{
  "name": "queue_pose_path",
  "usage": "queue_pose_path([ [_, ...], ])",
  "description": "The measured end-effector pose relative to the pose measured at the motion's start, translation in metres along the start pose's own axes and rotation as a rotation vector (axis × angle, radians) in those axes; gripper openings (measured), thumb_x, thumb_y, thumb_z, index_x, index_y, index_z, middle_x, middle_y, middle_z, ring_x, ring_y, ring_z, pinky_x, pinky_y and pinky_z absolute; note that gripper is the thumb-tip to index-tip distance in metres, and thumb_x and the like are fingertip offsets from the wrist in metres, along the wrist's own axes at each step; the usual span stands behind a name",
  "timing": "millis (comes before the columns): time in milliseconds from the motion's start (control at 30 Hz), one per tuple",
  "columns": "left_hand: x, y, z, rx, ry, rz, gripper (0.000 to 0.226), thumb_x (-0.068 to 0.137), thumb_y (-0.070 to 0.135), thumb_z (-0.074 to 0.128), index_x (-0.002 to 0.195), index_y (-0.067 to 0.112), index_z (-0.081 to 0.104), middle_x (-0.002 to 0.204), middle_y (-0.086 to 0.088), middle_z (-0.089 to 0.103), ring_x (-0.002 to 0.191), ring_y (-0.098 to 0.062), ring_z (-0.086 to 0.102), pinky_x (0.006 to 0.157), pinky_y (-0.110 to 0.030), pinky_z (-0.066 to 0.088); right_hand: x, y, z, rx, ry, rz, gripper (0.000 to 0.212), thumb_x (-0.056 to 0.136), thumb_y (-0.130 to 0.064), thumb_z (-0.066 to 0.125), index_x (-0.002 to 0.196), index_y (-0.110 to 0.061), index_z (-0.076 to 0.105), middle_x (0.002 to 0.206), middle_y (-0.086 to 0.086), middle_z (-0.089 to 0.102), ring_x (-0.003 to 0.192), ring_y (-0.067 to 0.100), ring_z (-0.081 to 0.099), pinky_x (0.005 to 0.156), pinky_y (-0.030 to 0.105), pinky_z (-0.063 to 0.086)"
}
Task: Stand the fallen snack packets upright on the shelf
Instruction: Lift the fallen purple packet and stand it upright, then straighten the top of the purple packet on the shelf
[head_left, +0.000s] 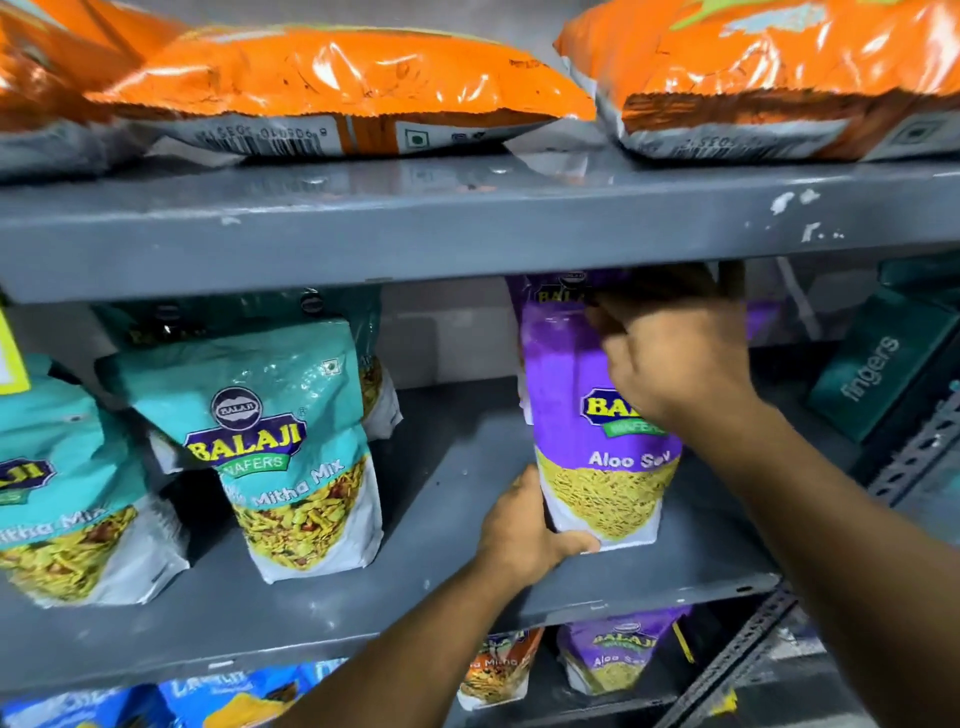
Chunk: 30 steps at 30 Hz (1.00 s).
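Note:
A purple Aloo Sev packet (571, 364) stands upright on the middle grey shelf (441, 519), right of centre. My left hand (524, 530) grips its lower left corner at the base. My right hand (670, 358) covers the packet's upper right part, fingers curled near its top under the shelf above. Another purple packet (540, 291) stands just behind it, mostly hidden. Teal Mitha Mix packets (291, 441) stand upright on the left of the same shelf, one more (57, 493) at the far left edge.
Orange packets (337, 88) lie flat on the top shelf (467, 223). A teal box marked "fingers" (878, 364) leans at the right. Below, more packets (618, 654) stand on a lower shelf. A perforated metal upright (914, 457) runs down the right side.

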<state>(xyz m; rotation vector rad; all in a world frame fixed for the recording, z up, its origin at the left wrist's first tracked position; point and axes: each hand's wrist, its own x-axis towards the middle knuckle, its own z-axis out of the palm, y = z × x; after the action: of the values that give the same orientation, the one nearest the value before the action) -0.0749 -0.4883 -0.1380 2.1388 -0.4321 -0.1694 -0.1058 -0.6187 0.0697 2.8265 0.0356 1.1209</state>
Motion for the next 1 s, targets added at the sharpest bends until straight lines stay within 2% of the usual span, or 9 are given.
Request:
queue_pose_path([
  [133, -0.003, 0.009, -0.002, 0.081, 0.001, -0.001, 0.086, 0.051, 0.050, 0.086, 0.124, 0.030, 0.046, 0.128, 0.005, 0.063, 0.118, -0.021, 0.060, 0.096, -0.039, 0.052, -0.016, -0.018, 0.006, 0.046, 0.097, 0.048, 0.030, 0.083, -0.028, 0.053, 0.111, -0.027, 0.063, 0.104, 0.008, 0.068, 0.110, 0.037, 0.050, 0.109, 0.066, 0.016],
  [267, -0.056, 0.000, -0.019, 0.036, 0.174, 0.160, 0.097, 0.051, 0.063, 0.083, 0.135, 0.045, 0.037, 0.136, 0.027, 0.047, 0.126, -0.002, 0.046, 0.104, -0.023, 0.040, -0.036, -0.035, -0.005, 0.255, 0.280, -0.303, 0.026, 0.084, -0.025, 0.055, 0.110, -0.022, 0.061, 0.108, 0.005, 0.060, 0.097, 0.032, 0.053, 0.095, 0.053, 0.039],
  [333, -0.097, -0.026, -0.043, -0.123, 0.382, 0.300, 0.096, 0.051, 0.062, 0.084, 0.133, 0.052, 0.035, 0.136, 0.037, 0.040, 0.122, 0.015, 0.042, 0.099, -0.006, 0.036, -0.044, -0.046, -0.013, 0.483, 0.140, -0.429, 0.023, 0.085, -0.024, 0.057, 0.107, -0.021, 0.063, 0.104, 0.004, 0.068, 0.094, 0.027, 0.060, 0.089, 0.043, 0.047],
  [467, -0.143, -0.098, -0.128, -0.210, 0.750, 0.181, 0.117, 0.037, 0.074, 0.083, 0.133, 0.036, 0.027, 0.138, 0.025, 0.034, 0.121, 0.003, 0.045, 0.103, -0.006, 0.033, -0.036, -0.087, -0.013, 0.741, -0.176, -0.300, 0.028, 0.086, -0.034, 0.055, 0.114, -0.031, 0.057, 0.107, -0.006, 0.065, 0.097, 0.005, 0.057, 0.089, 0.008, 0.039],
  [600, -0.115, -0.134, -0.205, -0.245, 0.423, -0.055, 0.152, 0.023, 0.065, 0.090, 0.145, 0.010, 0.019, 0.149, -0.001, 0.033, 0.135, -0.008, 0.037, 0.115, -0.024, 0.028, 0.007, -0.140, 0.002, 0.872, -0.144, -0.119, 0.040, 0.084, -0.028, 0.058, 0.124, -0.019, 0.056, 0.118, 0.006, 0.066, 0.106, 0.011, 0.054, 0.093, 0.008, 0.032],
  [700, -0.101, -0.144, -0.222, -0.201, 0.173, -0.065, 0.119, 0.037, 0.031, 0.099, 0.135, 0.035, 0.032, 0.137, 0.018, 0.049, 0.118, 0.021, 0.049, 0.103, -0.012, 0.042, 0.036, -0.172, 0.025, 0.860, -0.202, -0.002, 0.032, 0.087, -0.025, 0.059, 0.115, -0.009, 0.060, 0.117, 0.017, 0.065, 0.107, 0.030, 0.059, 0.086, 0.021, 0.037],
  [833, -0.095, -0.161, -0.216, -0.170, 0.216, -0.133, 0.089, 0.050, 0.018, 0.097, 0.114, 0.045, 0.042, 0.118, 0.027, 0.057, 0.103, 0.030, 0.051, 0.081, 0.006, 0.040, 0.042, -0.185, 0.050, 1.007, -0.212, 0.142, 0.014, 0.086, -0.021, 0.062, 0.082, -0.008, 0.066, 0.086, 0.015, 0.072, 0.077, 0.011, 0.066, 0.069, 0.025, 0.045],
  [900, -0.094, -0.165, -0.214, -0.172, 0.217, -0.161, 0.089, 0.051, 0.022, 0.096, 0.115, 0.044, 0.040, 0.119, 0.021, 0.058, 0.104, 0.020, 0.054, 0.081, 0.008, 0.035, 0.030, -0.195, 0.053, 1.209, -0.069, 0.301, 0.003, 0.081, -0.019, 0.063, 0.084, -0.019, 0.064, 0.075, -0.011, 0.071, 0.069, -0.001, 0.058, 0.070, 0.027, 0.046],
  [1000, -0.091, -0.162, -0.210, -0.191, 0.199, -0.172, 0.094, 0.052, 0.031, 0.095, 0.126, 0.038, 0.038, 0.131, 0.010, 0.057, 0.120, -0.005, 0.054, 0.096, -0.013, 0.043, 0.022, -0.208, 0.046, 1.077, 0.090, 0.435, 0.027, 0.079, -0.027, 0.058, 0.102, -0.012, 0.063, 0.091, -0.005, 0.072, 0.090, 0.029, 0.064, 0.084, 0.041, 0.050],
])
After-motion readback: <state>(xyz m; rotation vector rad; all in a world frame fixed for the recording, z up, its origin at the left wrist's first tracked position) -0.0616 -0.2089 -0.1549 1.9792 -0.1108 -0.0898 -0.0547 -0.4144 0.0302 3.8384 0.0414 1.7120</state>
